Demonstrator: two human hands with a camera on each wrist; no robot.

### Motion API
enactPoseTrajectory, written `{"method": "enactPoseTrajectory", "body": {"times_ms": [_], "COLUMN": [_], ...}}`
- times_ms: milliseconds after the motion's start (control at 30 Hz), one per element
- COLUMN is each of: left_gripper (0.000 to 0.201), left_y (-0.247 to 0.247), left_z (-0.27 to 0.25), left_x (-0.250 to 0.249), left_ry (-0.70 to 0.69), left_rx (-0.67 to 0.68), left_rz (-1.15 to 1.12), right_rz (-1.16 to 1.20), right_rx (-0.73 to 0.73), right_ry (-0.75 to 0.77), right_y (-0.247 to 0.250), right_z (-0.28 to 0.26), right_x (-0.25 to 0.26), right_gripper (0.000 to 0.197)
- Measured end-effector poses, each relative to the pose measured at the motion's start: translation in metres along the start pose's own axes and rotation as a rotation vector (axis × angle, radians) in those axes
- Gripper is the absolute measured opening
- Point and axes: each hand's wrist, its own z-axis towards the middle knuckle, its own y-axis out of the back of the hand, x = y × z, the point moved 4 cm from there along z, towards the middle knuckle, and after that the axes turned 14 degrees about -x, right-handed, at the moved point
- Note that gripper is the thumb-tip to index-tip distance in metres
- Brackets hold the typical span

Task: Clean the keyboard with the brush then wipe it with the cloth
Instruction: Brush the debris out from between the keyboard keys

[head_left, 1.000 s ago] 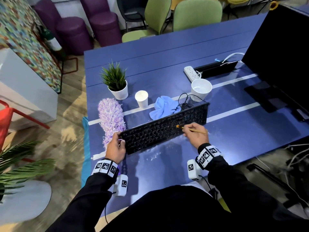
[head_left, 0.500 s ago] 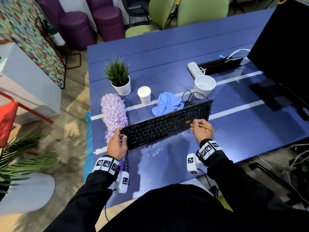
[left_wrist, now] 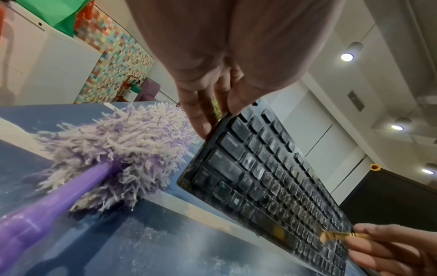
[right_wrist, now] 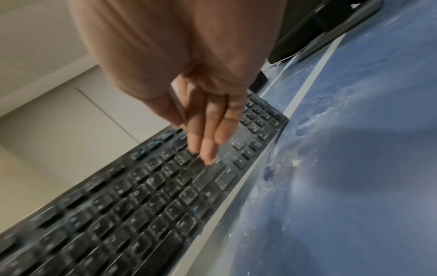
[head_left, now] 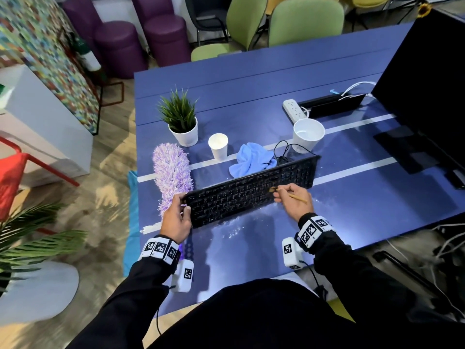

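Note:
A dusty black keyboard [head_left: 251, 191] stands tilted up on its near long edge on the blue table [head_left: 377, 197]. My left hand [head_left: 177, 214] grips its left end, thumb on the key side and fingers behind [left_wrist: 201, 119]. My right hand [head_left: 293, 197] pinches a thin wooden brush [head_left: 289, 195] with its bristles [left_wrist: 327, 237] on the keys right of the middle. In the right wrist view the brush handle [right_wrist: 177, 106] shows between thumb and fingers over the keyboard [right_wrist: 141, 196]. A crumpled blue cloth [head_left: 251, 159] lies just behind the keyboard.
A purple fluffy duster [head_left: 172, 176] lies left of the keyboard. Behind stand a potted plant [head_left: 182, 122], a paper cup [head_left: 218, 146], a white bowl-like cup [head_left: 308, 134], a power strip [head_left: 293, 110] and a black monitor [head_left: 427, 79]. White dust [head_left: 234, 230] lies on the table.
The brush tip has shifted a little along the keys, first rightward and then slightly back left. The head view has moved closer. My left hand keeps its grip on the keyboard's end.

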Motion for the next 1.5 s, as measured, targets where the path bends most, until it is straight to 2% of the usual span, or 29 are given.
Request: {"method": "enactPoseTrajectory", "body": {"times_ms": [67,200,333,433,467,567,600,733,833,900,1067,1133,1167,1233,1267,1400,1433,1500], "left_gripper": [0.030,0.031,0.030,0.030,0.030,0.029,0.028,0.029,0.031,0.031,0.032,0.032,0.031,0.030,0.029,0.030,0.030,0.030], "left_y": [0.000,-0.001,-0.001,-0.003,-0.004,-0.003,-0.004,-0.005,-0.006,-0.007,-0.009,-0.009,-0.009,-0.009,-0.008,-0.009,-0.008,-0.008], "left_z": [0.000,0.000,0.000,0.003,0.003,0.003,0.003,0.004,0.003,0.003,0.004,0.005,0.005,0.007,0.007,0.008,0.009,0.010], "left_x": [0.001,0.004,0.005,0.010,0.010,0.007,0.007,0.011,0.013,0.013,0.019,0.018,0.016,0.014,0.013,0.012,0.012,0.010], "left_ry": [-0.004,0.011,0.000,0.015,0.017,0.007,0.001,-0.005,0.008,0.013,0.032,0.025,0.023,0.017,0.014,0.002,0.002,0.007], "left_rx": [-0.002,-0.007,-0.014,-0.014,-0.017,-0.020,-0.019,-0.026,-0.027,-0.026,-0.021,-0.017,-0.014,-0.018,-0.022,-0.019,-0.016,-0.013], "left_rz": [-0.004,-0.014,-0.013,-0.015,-0.015,-0.037,-0.044,-0.042,-0.048,-0.047,-0.039,-0.042,-0.046,-0.049,-0.049,-0.048,-0.045,-0.045], "right_rz": [0.011,-0.059,-0.142,-0.286,-0.310,-0.275,-0.248,-0.280,-0.202,-0.199,-0.226,-0.209,-0.233,-0.343,-0.375,-0.321,-0.306,-0.279], "right_rx": [-0.094,0.136,0.018,0.157,0.162,0.040,0.041,0.211,0.096,0.029,0.205,0.155,0.081,-0.021,-0.024,0.199,0.177,0.027], "right_ry": [-0.011,0.044,0.140,0.246,0.269,0.229,0.206,0.216,0.122,0.128,0.189,0.173,0.155,0.176,0.191,0.193,0.184,0.157], "right_y": [0.008,0.000,0.011,0.008,0.008,0.015,0.014,-0.005,0.000,0.005,-0.013,-0.008,0.000,0.012,0.013,-0.009,-0.010,-0.003], "right_z": [0.006,-0.001,0.009,0.002,0.000,0.008,0.009,-0.006,0.002,0.011,-0.012,-0.005,0.001,0.012,0.012,0.001,0.000,0.000], "right_x": [-0.001,0.007,0.010,0.016,0.019,0.016,0.014,0.016,0.003,-0.008,0.001,-0.003,-0.007,-0.015,-0.016,-0.021,-0.019,-0.009], "right_gripper": [0.016,0.014,0.015,0.010,0.009,0.016,0.017,0.014,0.014,0.014,0.011,0.010,0.013,0.014,0.015,0.013,0.013,0.012]}}
